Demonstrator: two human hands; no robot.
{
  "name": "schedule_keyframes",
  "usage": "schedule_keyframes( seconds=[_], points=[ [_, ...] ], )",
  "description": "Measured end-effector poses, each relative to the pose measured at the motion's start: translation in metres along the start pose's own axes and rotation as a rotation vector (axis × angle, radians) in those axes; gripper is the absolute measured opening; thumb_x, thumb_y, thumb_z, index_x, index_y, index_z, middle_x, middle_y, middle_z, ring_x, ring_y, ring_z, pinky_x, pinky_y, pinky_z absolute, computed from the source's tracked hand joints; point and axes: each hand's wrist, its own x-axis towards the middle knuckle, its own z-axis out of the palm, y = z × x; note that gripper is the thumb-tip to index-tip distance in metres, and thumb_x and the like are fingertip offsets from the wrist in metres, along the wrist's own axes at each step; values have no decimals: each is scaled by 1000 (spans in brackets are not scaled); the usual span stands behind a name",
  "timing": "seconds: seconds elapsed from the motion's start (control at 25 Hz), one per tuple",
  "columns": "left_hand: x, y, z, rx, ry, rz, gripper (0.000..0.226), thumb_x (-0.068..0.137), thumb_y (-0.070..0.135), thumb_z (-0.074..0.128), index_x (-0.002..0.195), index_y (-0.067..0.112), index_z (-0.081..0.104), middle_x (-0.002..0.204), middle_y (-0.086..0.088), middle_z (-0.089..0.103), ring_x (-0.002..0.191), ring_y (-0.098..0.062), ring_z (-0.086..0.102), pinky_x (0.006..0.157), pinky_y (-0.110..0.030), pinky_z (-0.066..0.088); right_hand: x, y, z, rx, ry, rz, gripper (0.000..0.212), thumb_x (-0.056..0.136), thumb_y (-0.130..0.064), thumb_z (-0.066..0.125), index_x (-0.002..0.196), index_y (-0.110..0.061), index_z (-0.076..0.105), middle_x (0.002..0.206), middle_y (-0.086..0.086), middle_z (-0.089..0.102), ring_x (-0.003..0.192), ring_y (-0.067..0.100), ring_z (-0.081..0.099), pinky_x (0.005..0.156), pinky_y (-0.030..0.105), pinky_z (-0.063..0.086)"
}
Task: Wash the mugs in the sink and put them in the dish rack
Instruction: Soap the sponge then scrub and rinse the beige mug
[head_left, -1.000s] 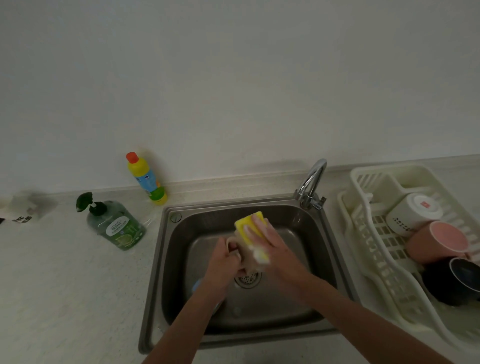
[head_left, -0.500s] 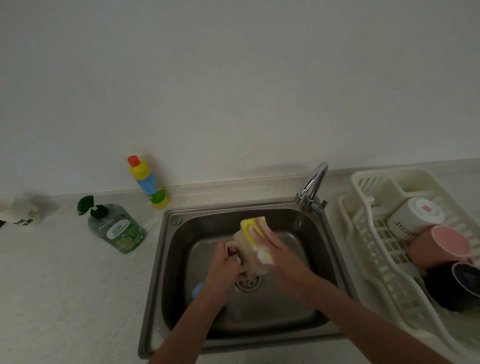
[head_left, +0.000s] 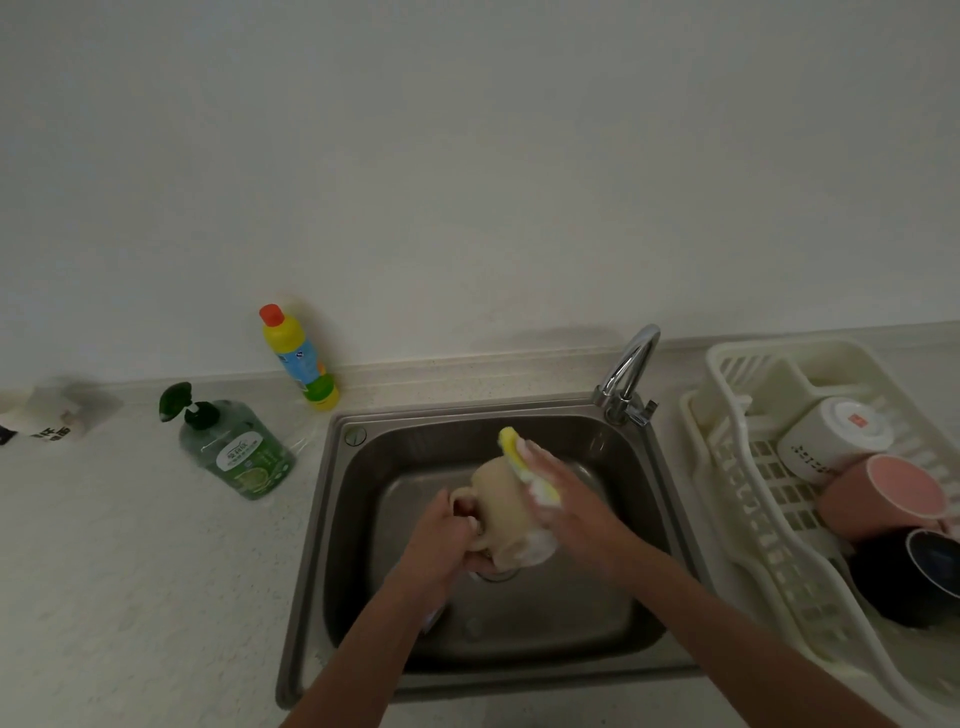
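In the lower middle of the frame, over the steel sink (head_left: 332, 525), the left hand (head_left: 441, 540) grips a beige mug (head_left: 504, 514) by its handle, fingers curled round it. The mug is tilted, held above the drain. The right hand (head_left: 566, 499) presses a yellow sponge (head_left: 524, 465) against the mug's right side, fingers laid fairly straight over the sponge; white suds show at the mug's lower end. The tap (head_left: 628, 374) stands at the sink's upper right corner. At the right edge, the white dish rack (head_left: 727, 467) holds a white mug (head_left: 831, 436), a pink mug (head_left: 883, 499) and a dark mug (head_left: 914, 577), lying side by side. On the worktop (head_left: 130, 571) to the left stand a green soap bottle (head_left: 234, 447) and a yellow bottle (head_left: 298, 356).
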Motion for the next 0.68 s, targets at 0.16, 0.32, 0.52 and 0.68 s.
schedule_keyframes(
  seconds=[0.16, 0.32, 0.52, 0.68],
  points=[
    [4, 10, -14, -203, -69, -50, 35, 95, -9, 33, 120, 4, 53, 117, -26, 61, 97, -36, 68, 64, -47, 60, -19, -1, 3, 353, -26, 236, 52, 95, -56, 40, 144, -49, 24, 143, -22, 45, 124, -11, 48, 99, 14, 43],
    [4, 9, -14, -299, -153, -183, 33, 97, -5, 33, 124, -6, 51, 109, -28, 67, 91, -38, 71, 68, -50, 61, -16, -9, 8, 383, 72, 118, 62, 91, -42, 58, 147, -43, 30, 145, -35, 34, 134, -9, 37, 101, 14, 42],
    [-5, 6, -15, -332, -328, -274, 33, 99, 4, 32, 119, -9, 55, 99, -26, 70, 88, -37, 70, 80, -50, 57, -4, -7, -1, 443, 123, 53, 72, 76, -34, 80, 140, -23, 49, 146, -9, 46, 135, 9, 46, 104, 28, 48],
    [7, 0, 0, -62, -115, -166, 22, 104, 16, 35, 114, 7, 53, 104, -24, 62, 84, -36, 64, 63, -43, 58, -7, -7, 3, 857, 109, 293, 56, 79, -26, 74, 132, -20, 59, 133, -1, 63, 118, 19, 63, 88, 35, 56]
  ],
)
